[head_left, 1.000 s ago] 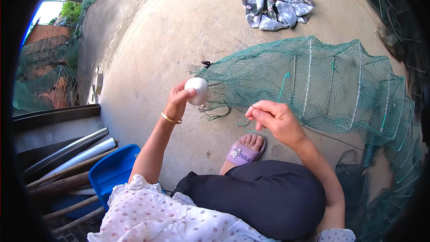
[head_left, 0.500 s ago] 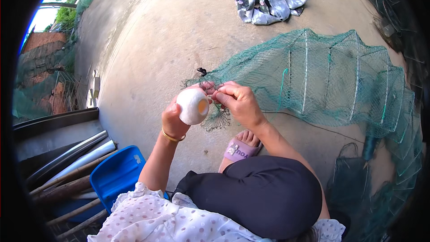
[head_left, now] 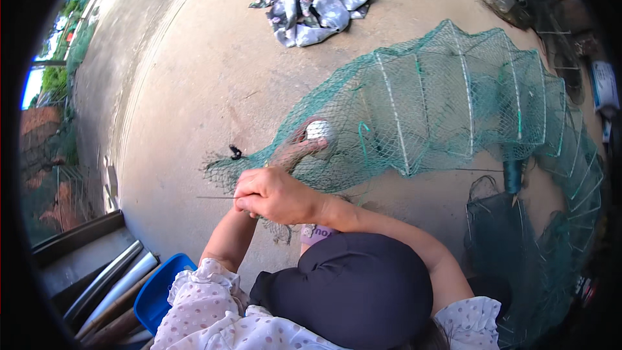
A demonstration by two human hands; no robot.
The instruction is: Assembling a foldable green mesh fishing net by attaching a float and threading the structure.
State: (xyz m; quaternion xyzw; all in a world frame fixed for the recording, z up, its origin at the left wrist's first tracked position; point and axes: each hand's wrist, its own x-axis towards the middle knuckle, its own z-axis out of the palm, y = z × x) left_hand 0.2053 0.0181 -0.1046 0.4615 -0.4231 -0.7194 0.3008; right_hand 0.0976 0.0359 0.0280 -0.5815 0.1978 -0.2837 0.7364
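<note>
Item: green mesh fish trap (head_left: 447, 100), long and ribbed with wire hoops, lying across the concrete floor (head_left: 194, 78) from centre toward 3 o'clock, its loose tail end gathered at centre. Left hand (head_left: 301, 149): pushed under the mesh at the tail end, seen through the netting, closed round a white spool of twine (head_left: 317, 130), apparently so that the twine feeds from inside the net. Right hand (head_left: 275, 194): clenched just at 6 o'clock of the left, gripping bunched mesh and a thin needle-like rod (head_left: 214, 198) that juts toward 9 o'clock, the netting pulled taut between both hands. Surroundings: crumpled patterned cloth (head_left: 317, 3) at 12 o'clock, well apart; blue tub (head_left: 159, 291) and metal pipes (head_left: 110, 279) at 7 o'clock; further dark netting (head_left: 518, 253) heaped at 4 o'clock. Open room: bare concrete from 9 to 12 o'clock; the right side is crowded by trap and netting.
</note>
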